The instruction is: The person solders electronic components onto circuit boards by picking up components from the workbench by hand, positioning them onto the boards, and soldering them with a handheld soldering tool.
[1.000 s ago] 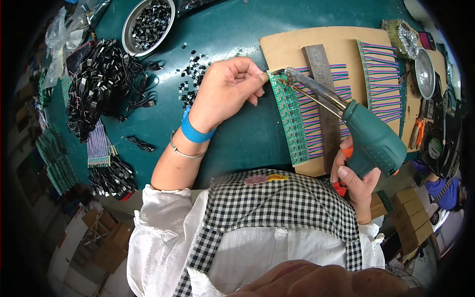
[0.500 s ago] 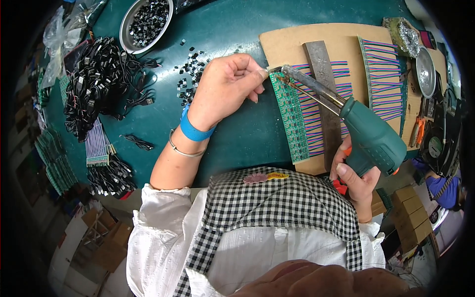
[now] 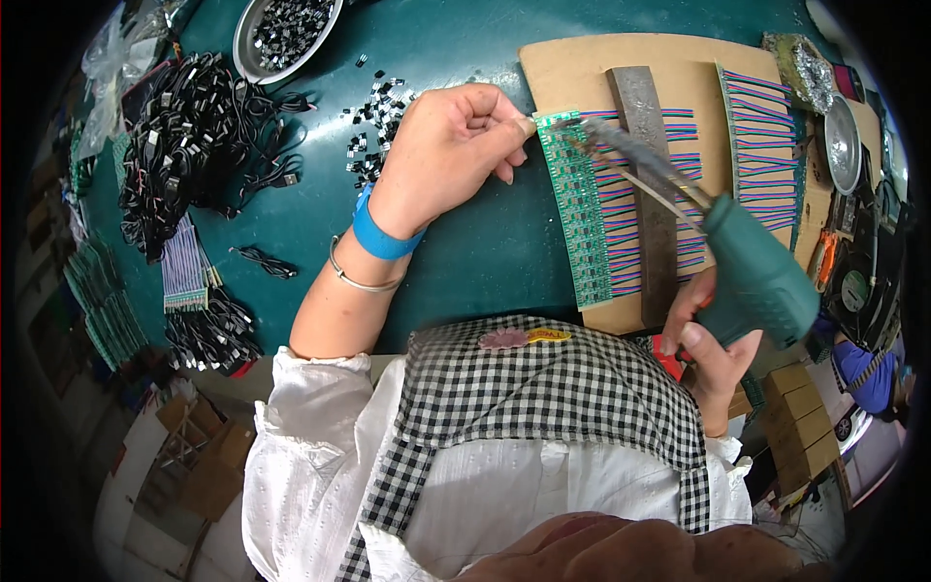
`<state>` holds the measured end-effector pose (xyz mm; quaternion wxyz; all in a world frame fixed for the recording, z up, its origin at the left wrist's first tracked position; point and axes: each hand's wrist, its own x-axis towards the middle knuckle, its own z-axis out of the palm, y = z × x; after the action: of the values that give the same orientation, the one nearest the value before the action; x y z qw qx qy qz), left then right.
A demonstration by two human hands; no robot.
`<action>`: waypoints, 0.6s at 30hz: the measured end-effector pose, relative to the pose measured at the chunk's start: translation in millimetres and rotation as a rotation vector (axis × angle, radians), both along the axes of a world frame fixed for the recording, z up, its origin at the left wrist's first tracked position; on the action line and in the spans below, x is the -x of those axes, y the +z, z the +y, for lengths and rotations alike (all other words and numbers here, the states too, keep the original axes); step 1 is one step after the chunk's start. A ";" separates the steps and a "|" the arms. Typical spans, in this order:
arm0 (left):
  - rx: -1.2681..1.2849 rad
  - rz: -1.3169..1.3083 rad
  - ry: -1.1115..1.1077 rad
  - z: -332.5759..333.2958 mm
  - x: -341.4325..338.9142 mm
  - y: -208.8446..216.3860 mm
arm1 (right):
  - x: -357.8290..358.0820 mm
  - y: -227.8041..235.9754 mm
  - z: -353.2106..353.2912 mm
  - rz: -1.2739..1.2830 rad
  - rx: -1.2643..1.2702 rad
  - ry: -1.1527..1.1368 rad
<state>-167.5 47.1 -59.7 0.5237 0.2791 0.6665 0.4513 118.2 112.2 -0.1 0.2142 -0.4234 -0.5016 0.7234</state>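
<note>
My right hand is wrapped round the grip of a green soldering gun. The gun's metal barrel and thin feed tube point left, and its blurred tip hovers over the top end of a green circuit board panel. My left hand is closed in a pinch at that panel's upper left corner; whatever sits between thumb and forefinger is too small to make out. Rows of striped wires run rightward from the panel. Across them lies a flat metal bar.
A second wired panel lies on the brown board. Beyond it are a steel dish and orange-handled pliers. Leftward are loose black connectors, a bowl of them, and a heap of black cables.
The soldering gun and my right hand have shifted right, the tip drawing away from my left fingers. My left hand keeps its pinch at the panel's corner. The whole view has shifted slightly.
</note>
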 end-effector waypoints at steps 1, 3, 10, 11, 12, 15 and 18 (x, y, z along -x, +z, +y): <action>0.007 0.004 -0.001 0.3 0.1 0.0 | -0.6 1.4 2.8 0.059 0.015 0.001; 0.009 0.010 -0.001 0.3 0.4 0.6 | -1.1 3.6 5.7 0.109 0.023 -0.004; 0.008 -0.002 0.005 1.9 -0.3 0.4 | 2.6 2.0 5.8 0.066 -0.009 0.026; 0.005 -0.004 0.006 1.6 -0.3 0.6 | 3.6 1.4 5.1 0.074 -0.012 0.013; 0.007 -0.003 0.005 1.4 -0.2 1.0 | 4.5 0.8 4.9 0.066 -0.014 -0.003; 0.009 -0.010 -0.002 2.3 -0.5 2.4 | 5.9 0.3 5.2 0.058 -0.015 -0.046; 0.003 -0.024 -0.010 0.3 3.5 6.5 | 4.2 2.5 5.7 0.080 -0.008 -0.044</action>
<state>-171.0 47.4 -53.2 0.5343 0.2764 0.6594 0.4509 114.0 117.9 2.3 0.2516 -0.4040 -0.4863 0.7328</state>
